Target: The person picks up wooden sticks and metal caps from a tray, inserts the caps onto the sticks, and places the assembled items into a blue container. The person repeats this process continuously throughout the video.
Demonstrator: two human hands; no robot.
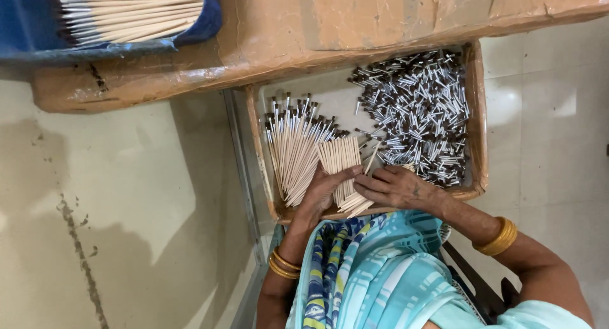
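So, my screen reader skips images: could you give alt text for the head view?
Two hands, left hand and right hand, hold a bundle of bare wooden sticks over a shallow cardboard tray. Finished brushes lie left, a pile of metal brush tips right.

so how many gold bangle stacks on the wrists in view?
2. One gold bangle stack on the left wrist, below the left hand; one on the right forearm, behind the right hand. Single bangles can't be counted.

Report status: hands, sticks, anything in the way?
Left hand and right hand both grip the bare wooden sticks over the cardboard tray. Finished brushes beside; loose ferrule tips heaped right. Nothing blocking.
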